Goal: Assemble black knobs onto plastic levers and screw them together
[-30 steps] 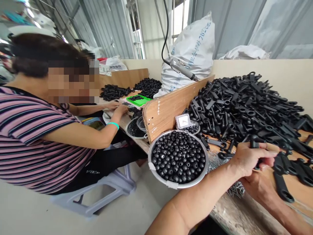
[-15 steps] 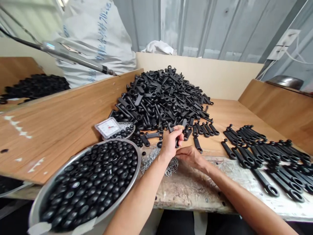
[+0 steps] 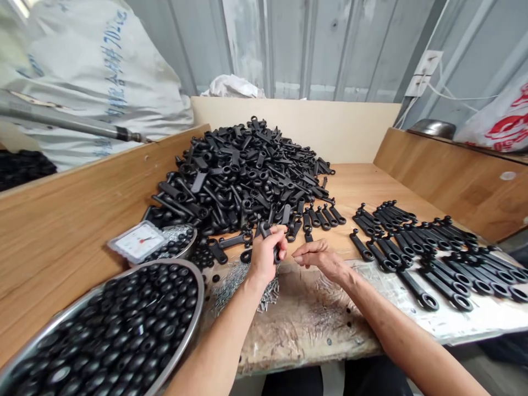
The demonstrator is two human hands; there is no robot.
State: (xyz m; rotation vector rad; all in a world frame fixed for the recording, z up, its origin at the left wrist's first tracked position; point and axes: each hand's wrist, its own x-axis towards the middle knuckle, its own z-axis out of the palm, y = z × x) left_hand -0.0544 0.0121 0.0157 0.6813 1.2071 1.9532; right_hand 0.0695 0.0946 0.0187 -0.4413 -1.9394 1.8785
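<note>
My left hand (image 3: 266,252) is closed around a black plastic handle part (image 3: 269,237), held upright over the bench's near edge. Just to its right, my right hand (image 3: 317,256) has its fingertips pinched together, pointing at the left hand; what they hold is too small to see. Small metal pins (image 3: 241,281) lie scattered under my left wrist. A big heap of the same black handle parts (image 3: 243,170) rises behind both hands.
A steel bowl of black round beads (image 3: 124,324) sits at the near left, a smaller dish (image 3: 175,245) with a small dial gauge (image 3: 136,242) behind it. Rows of laid-out black handles (image 3: 433,253) cover the right side. A wooden divider (image 3: 61,220) stands left, a white sack (image 3: 94,71) beyond.
The view swung right, away from the seated person in the striped shirt, onto the bench. My right hand slid out from under the left and now pinches beside it.
</note>
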